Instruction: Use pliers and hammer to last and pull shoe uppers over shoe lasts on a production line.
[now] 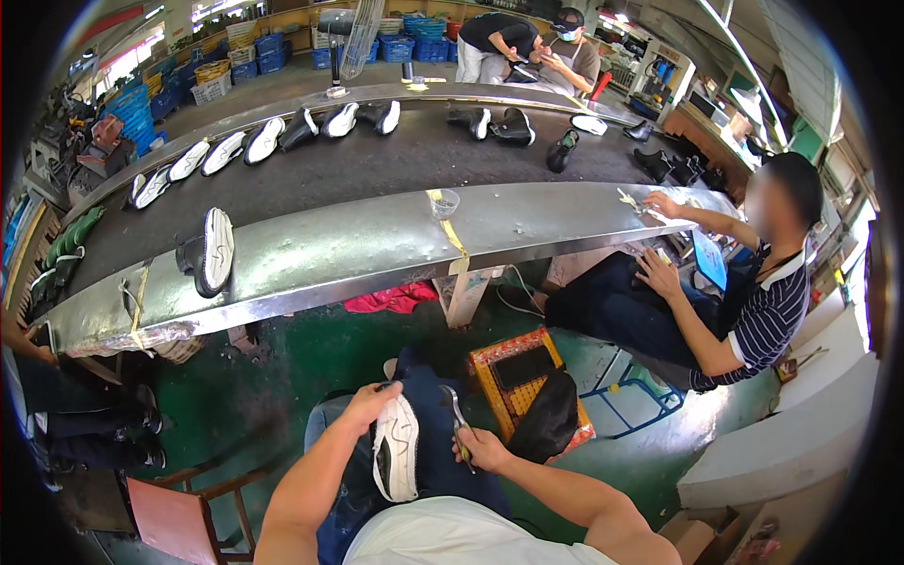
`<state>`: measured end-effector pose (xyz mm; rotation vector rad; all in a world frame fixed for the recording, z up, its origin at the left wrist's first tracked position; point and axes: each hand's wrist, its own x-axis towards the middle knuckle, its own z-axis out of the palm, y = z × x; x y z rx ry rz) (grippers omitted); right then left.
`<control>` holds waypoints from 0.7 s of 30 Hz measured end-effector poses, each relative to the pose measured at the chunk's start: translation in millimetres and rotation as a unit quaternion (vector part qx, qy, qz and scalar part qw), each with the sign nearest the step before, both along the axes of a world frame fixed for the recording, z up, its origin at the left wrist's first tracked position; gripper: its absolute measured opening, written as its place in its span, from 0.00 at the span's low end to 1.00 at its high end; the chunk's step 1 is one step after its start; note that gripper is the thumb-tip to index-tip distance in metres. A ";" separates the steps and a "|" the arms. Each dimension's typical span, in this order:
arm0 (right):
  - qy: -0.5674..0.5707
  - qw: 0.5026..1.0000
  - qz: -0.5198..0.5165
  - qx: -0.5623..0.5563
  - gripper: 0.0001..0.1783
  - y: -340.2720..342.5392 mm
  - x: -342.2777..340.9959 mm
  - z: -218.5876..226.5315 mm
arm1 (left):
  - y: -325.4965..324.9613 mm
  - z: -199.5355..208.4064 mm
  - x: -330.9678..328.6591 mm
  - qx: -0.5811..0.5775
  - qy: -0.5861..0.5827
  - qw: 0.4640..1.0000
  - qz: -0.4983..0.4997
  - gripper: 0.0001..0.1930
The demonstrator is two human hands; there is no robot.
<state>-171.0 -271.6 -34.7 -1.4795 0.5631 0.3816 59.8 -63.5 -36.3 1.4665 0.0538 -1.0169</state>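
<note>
Left grip (371, 405) holds the shoe (398, 450) by its far end.

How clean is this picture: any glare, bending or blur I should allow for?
Head view: bright glare on the metal ledge; head view: fisheye bending bows the dark belt, corners blacked out; head view: blurred patch at the seated co-worker's head; head view: left hand, shoe, right hand and metal tool look fairly clear.
</note>
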 end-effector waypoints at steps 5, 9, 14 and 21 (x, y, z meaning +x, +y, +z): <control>-0.012 0.998 0.019 -0.062 0.13 1.5 -7.9 11.1 | -8.9 4.0 -7.1 0.002 -0.014 0.998 0.053 0.25; -0.007 0.998 0.030 -0.049 0.12 2.1 -9.0 9.2 | -14.4 0.7 -13.0 0.010 -0.014 1.000 0.018 0.23; 0.016 0.995 0.072 -0.066 0.12 -10.1 -1.0 18.3 | -5.8 -54.2 -40.5 0.012 -0.056 0.993 0.105 0.34; -0.027 0.919 0.313 -0.237 0.20 -23.5 6.2 93.9 | 34.8 -68.0 -103.6 0.001 -0.217 0.976 0.029 0.30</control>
